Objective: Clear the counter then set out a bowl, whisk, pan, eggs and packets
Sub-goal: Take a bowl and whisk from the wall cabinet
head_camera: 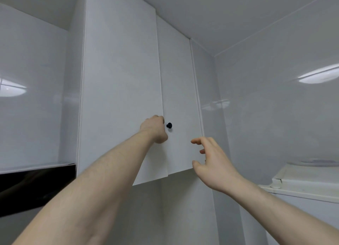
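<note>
None of the bowl, whisk, pan, eggs or packets is in view. I look up at a white wall cabinet with two doors. My left hand [155, 129] is curled in a fist at the right edge of the left door [121, 90], gripping what seems to be that door's knob, which the hand hides. Just right of it, the black knob [169, 125] of the right door [180, 101] is free. My right hand [211, 162] hovers by the right door's lower corner with fingers spread, holding nothing.
A black range hood [36, 186] juts out at the lower left, beside the cabinet. At the right stands a white appliance [302, 195] with a flat white box [300, 177] on top. Glossy white wall panels surround the cabinet.
</note>
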A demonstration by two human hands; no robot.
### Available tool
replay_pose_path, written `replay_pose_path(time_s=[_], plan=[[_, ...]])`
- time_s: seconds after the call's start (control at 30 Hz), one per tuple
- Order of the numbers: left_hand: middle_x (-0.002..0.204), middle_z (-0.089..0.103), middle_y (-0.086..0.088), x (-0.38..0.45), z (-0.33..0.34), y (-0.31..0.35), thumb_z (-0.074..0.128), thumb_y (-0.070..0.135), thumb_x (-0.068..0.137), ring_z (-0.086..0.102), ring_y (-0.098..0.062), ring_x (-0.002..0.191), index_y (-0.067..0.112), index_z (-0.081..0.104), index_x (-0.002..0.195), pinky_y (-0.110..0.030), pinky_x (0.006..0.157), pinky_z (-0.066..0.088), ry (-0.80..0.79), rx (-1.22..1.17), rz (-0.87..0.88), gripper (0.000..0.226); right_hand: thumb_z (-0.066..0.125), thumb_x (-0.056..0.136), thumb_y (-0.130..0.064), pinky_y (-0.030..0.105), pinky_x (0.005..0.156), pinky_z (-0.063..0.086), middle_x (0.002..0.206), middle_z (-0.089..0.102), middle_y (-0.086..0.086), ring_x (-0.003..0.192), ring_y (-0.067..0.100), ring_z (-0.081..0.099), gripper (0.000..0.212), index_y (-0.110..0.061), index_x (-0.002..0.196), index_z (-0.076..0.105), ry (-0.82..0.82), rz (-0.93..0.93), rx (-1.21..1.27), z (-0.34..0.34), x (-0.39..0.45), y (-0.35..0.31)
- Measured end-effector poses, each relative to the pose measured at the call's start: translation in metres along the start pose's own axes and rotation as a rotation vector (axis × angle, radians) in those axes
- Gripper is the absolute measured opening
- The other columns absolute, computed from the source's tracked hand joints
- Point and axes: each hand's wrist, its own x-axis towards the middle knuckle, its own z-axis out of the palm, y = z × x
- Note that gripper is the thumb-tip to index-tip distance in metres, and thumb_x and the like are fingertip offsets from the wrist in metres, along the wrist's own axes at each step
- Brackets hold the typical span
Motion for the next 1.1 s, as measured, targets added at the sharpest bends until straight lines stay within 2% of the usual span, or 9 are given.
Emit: replay_pose_path(time_s=[0.17,0.23,0.3,0.37,0.5,0.6,0.77,0.9,1.1], plan=[[0.112,0.054,0.001,-0.027,-0.018,0.024,0.053,0.021,0.077,0.056,-0.024,0.096,0.018,0.054,0.109,-0.036,0.084,0.051,0.05,-0.191,0.033,0.033,0.047,0.09,-0.006,0.044,0.095,0.052,0.14,0.039,-0.01,0.112,0.016,0.055,0.051,-0.028,0.135,0.044,0.123,-0.035,0.067,-0.014,0.052,-0.003],[0.11,0.053,0.004,-0.043,-0.023,0.039,0.052,0.027,0.067,0.056,-0.022,0.096,0.02,0.054,0.111,-0.038,0.087,0.052,0.1,-0.287,0.017,0.045,0.045,0.091,-0.004,0.042,0.095,0.051,0.14,0.042,-0.005,0.115,0.019,0.054,0.049,-0.025,0.134,0.047,0.174,-0.022,0.112,-0.02,0.072,-0.004],[0.109,0.053,0.007,-0.055,-0.024,0.051,0.054,0.022,0.067,0.057,-0.021,0.095,0.022,0.053,0.11,-0.039,0.086,0.053,0.172,-0.348,-0.008,0.044,0.046,0.092,-0.004,0.037,0.09,0.049,0.141,0.043,-0.002,0.115,0.02,0.054,0.047,-0.022,0.135,0.047,0.182,-0.011,0.128,-0.022,0.086,-0.006],[0.107,0.053,0.008,-0.066,-0.027,0.064,0.055,0.017,0.068,0.057,-0.019,0.094,0.023,0.052,0.107,-0.039,0.084,0.054,0.233,-0.369,-0.039,0.04,0.047,0.093,-0.005,0.034,0.087,0.047,0.142,0.042,-0.001,0.118,0.022,0.054,0.046,-0.021,0.137,0.046,0.154,-0.002,0.143,-0.024,0.093,-0.005],[0.101,0.053,0.009,-0.088,-0.043,0.078,0.056,0.017,0.066,0.057,-0.017,0.087,0.025,0.051,0.1,-0.037,0.079,0.053,0.296,-0.404,-0.065,0.035,0.046,0.095,-0.008,0.04,0.088,0.052,0.141,0.043,0.001,0.119,0.025,0.055,0.043,-0.021,0.136,0.045,0.112,-0.013,0.187,-0.014,0.091,-0.001],[0.094,0.055,0.01,-0.109,-0.061,0.085,0.057,0.025,0.066,0.055,-0.015,0.08,0.028,0.05,0.093,-0.032,0.071,0.05,0.331,-0.456,-0.085,0.027,0.046,0.094,-0.007,0.032,0.079,0.044,0.143,0.041,0.002,0.118,0.025,0.054,0.047,-0.02,0.139,0.043,0.065,0.002,0.196,-0.007,0.083,0.006],[0.085,0.059,0.002,-0.149,-0.094,0.089,0.062,0.028,0.074,0.051,-0.014,0.07,0.023,0.052,0.088,-0.029,0.065,0.046,0.457,-0.537,-0.087,0.017,0.047,0.096,-0.008,0.035,0.086,0.047,0.145,0.04,0.004,0.123,0.025,0.05,0.049,-0.02,0.142,0.04,0.015,-0.024,0.186,-0.004,0.07,0.01],[0.08,0.055,-0.002,-0.178,-0.121,0.078,0.066,0.027,0.081,0.045,-0.014,0.065,0.022,0.048,0.089,-0.028,0.062,0.042,0.502,-0.496,-0.126,0.021,0.047,0.096,-0.012,0.039,0.097,0.048,0.146,0.038,0.002,0.126,0.025,0.048,0.051,-0.021,0.145,0.037,-0.037,-0.075,0.148,0.001,0.06,0.009],[0.074,0.046,0.0,-0.219,-0.157,0.051,0.07,0.023,0.081,0.039,-0.016,0.062,0.016,0.04,0.092,-0.034,0.061,0.041,0.577,-0.393,-0.19,0.033,0.047,0.093,-0.009,0.036,0.096,0.044,0.145,0.038,-0.001,0.126,0.023,0.045,0.052,-0.022,0.143,0.038,-0.11,-0.099,0.083,0.007,0.046,0.001]])
